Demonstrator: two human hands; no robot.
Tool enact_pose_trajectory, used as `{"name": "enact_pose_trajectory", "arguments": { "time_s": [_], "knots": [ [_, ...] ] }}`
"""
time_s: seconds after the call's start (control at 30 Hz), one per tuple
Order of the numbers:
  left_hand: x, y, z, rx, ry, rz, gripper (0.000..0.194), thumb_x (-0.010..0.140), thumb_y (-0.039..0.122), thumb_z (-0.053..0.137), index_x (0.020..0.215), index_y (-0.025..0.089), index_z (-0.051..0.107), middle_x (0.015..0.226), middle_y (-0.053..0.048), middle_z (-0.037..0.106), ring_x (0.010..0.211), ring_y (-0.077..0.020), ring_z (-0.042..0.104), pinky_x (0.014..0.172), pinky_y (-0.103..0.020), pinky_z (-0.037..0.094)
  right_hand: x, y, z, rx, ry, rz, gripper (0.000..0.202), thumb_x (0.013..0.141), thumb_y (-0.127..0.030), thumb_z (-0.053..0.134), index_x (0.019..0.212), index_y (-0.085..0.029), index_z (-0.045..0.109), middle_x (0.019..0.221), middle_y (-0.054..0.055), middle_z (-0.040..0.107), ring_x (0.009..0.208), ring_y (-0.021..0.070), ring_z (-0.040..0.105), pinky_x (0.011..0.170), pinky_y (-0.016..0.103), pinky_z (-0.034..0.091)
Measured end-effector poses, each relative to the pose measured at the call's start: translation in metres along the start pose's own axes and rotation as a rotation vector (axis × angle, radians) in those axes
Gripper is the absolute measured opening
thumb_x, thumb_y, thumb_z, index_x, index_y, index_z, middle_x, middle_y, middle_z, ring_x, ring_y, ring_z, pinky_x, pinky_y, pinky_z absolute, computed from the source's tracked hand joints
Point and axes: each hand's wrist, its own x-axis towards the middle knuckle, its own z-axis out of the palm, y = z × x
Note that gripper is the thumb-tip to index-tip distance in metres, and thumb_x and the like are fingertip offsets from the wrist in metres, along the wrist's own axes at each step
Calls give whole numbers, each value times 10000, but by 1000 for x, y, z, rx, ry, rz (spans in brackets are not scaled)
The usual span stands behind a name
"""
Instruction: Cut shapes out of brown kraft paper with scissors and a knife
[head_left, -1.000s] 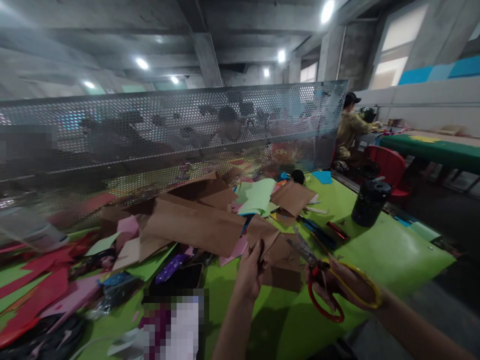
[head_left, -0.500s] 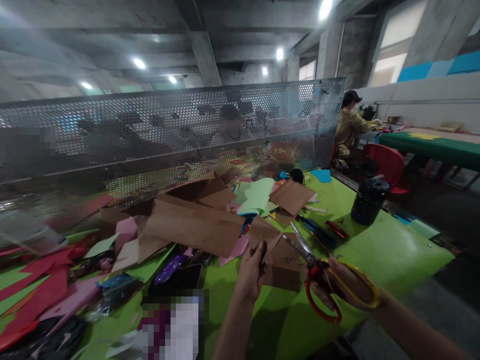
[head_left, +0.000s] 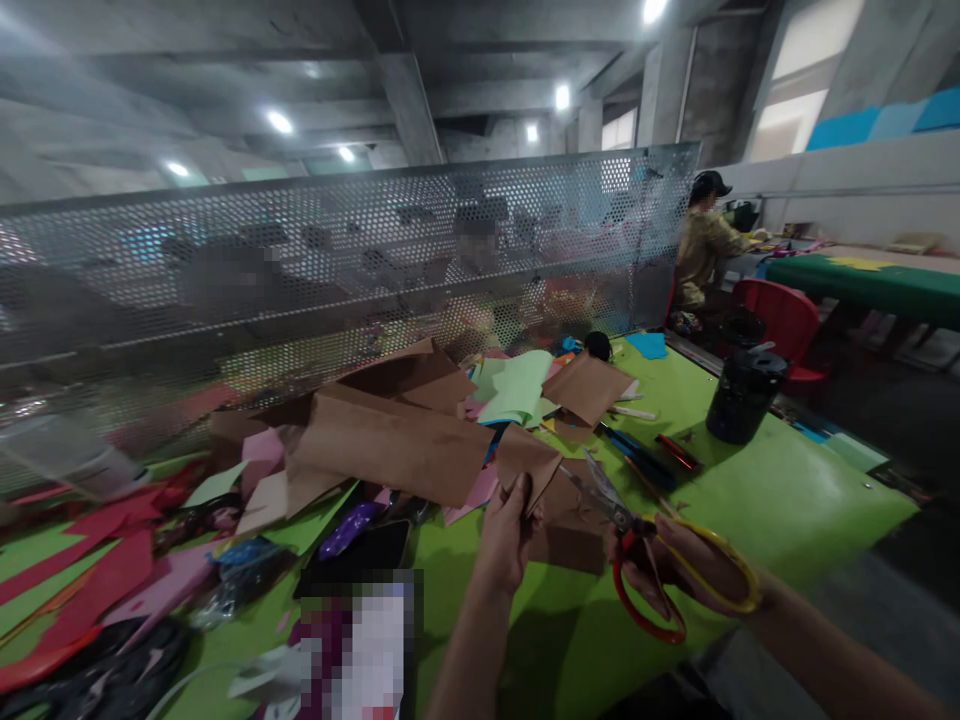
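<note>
Head view: brown paper [head_left: 525,458] between both hands [head_left: 512,530].

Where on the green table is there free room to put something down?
Widest: the green table between black container and scissors. Smaller, shadowed: between left forearm and the scissors' red handle. Crowded: left side, with brown paper and red scraps.

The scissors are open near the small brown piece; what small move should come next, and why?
Maybe ease the scissors slightly left, so the edge of the brown piece sits between the blades: the left hand pinches the piece, the right hand grips the scissors, and their parted tips are beside that edge.
</note>
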Motion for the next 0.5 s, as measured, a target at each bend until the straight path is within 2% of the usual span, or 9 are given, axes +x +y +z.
{"name": "enact_pose_trajectory", "arguments": {
  "time_s": [0.27,0.5],
  "knots": [
    [-3,3,2,-7,19,-70,655,442,504,953,866,177,575,567,60,612,462,-76,555,446,-158,429,0,3,-3,-16,-37,-6,665,861,-794,444,1010,-174,635,673,3,527,474,97,453,470,231,396],
    [-2,2,1,-30,-45,-65,612,479,496,949,838,175,572,532,71,572,456,-81,552,449,-170,439,1,12,-9,4,-81,-11,626,905,-756,406,1010,-181,631,676,11,520,508,113,462,478,236,397]
  ]
}}
